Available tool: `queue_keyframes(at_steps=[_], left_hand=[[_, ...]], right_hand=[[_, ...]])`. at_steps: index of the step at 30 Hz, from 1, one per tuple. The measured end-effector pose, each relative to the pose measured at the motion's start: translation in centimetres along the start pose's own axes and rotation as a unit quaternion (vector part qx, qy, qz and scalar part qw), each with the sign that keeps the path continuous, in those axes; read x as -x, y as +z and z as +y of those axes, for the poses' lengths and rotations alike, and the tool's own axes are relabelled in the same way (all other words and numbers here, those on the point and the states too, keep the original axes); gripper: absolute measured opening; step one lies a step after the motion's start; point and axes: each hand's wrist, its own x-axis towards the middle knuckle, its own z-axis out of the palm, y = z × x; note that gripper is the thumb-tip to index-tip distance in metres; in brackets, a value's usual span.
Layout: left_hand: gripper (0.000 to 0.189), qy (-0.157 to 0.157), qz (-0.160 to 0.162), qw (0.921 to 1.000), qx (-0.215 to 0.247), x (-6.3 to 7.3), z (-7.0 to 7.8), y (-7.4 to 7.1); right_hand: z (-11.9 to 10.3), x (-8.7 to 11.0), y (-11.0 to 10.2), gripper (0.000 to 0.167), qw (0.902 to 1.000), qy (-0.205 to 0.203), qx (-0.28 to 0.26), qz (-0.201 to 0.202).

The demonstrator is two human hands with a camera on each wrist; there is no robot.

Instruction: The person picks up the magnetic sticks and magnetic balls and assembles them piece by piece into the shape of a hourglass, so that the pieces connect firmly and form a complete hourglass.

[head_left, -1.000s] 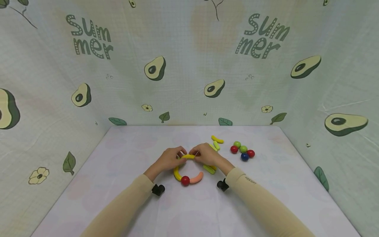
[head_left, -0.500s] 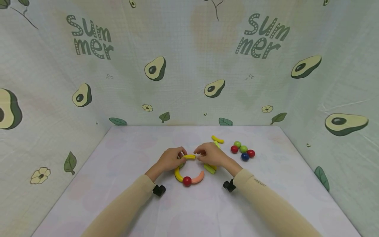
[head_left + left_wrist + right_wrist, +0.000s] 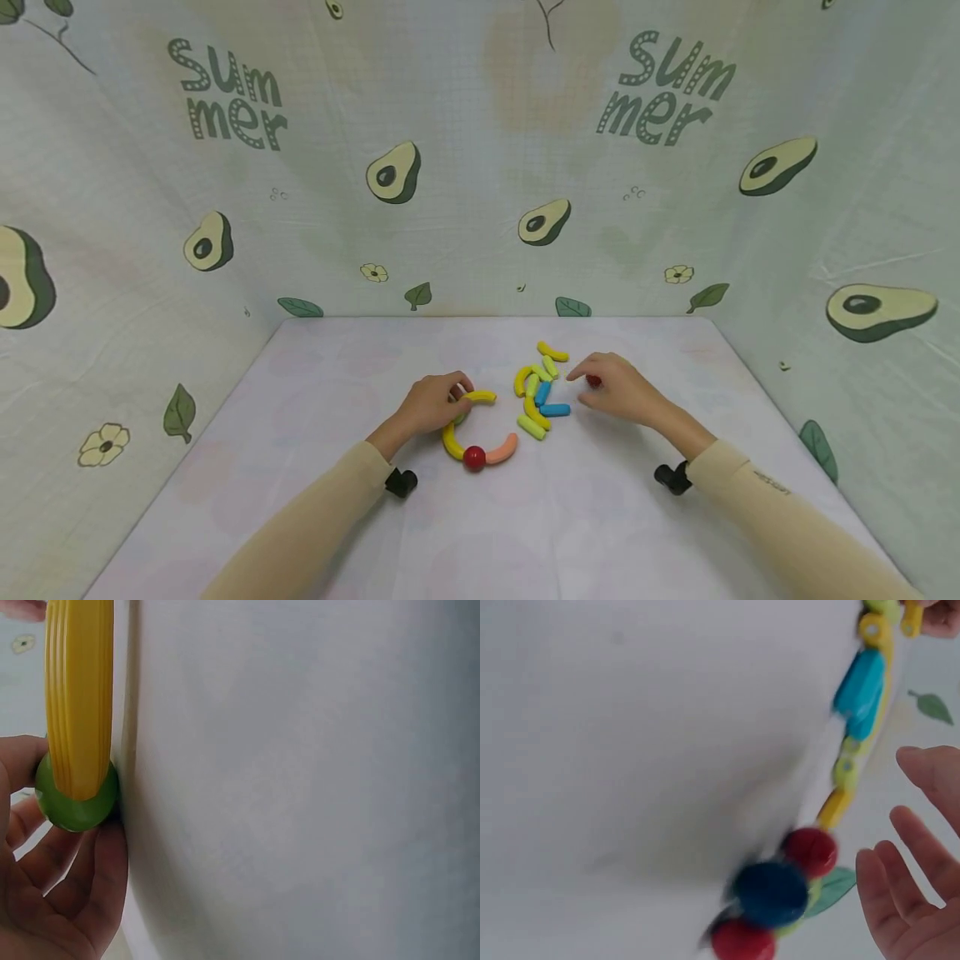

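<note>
My left hand (image 3: 431, 404) pinches a green ball (image 3: 71, 817) between thumb and fingers. A yellow curved rod (image 3: 482, 397) sticks out of that ball to the right. Another yellow curved rod (image 3: 452, 443) runs down to a red ball (image 3: 474, 458), which a pink curved rod (image 3: 502, 450) joins, making an unclosed ring. Over at the right, my right hand (image 3: 618, 390) hovers with fingers spread and holds nothing. It hides most of the loose balls in the head view; the right wrist view shows a blue ball (image 3: 771, 892) between two red balls (image 3: 810, 853).
Between the hands lie blue rods (image 3: 555, 410), light green short rods (image 3: 532, 427) and yellow curved rods (image 3: 536, 414). Farther back is one more yellow curved rod (image 3: 552, 352). A printed cloth wall (image 3: 465, 250) stands behind the table (image 3: 360, 350).
My right hand has let go of the top yellow curved rod and moved right to the loose balls, uncovering the rods beneath. My left hand has stayed in place.
</note>
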Motion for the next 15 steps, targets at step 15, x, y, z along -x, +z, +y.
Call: queue_keyframes(at_steps=[15], left_hand=[[0.020, -0.003, 0.001, 1.0000, 0.005, 0.0, -0.1, 0.0]], right_hand=[[3.9, 4.1, -1.2, 0.037, 0.9991, 0.030, 0.029, 0.010]])
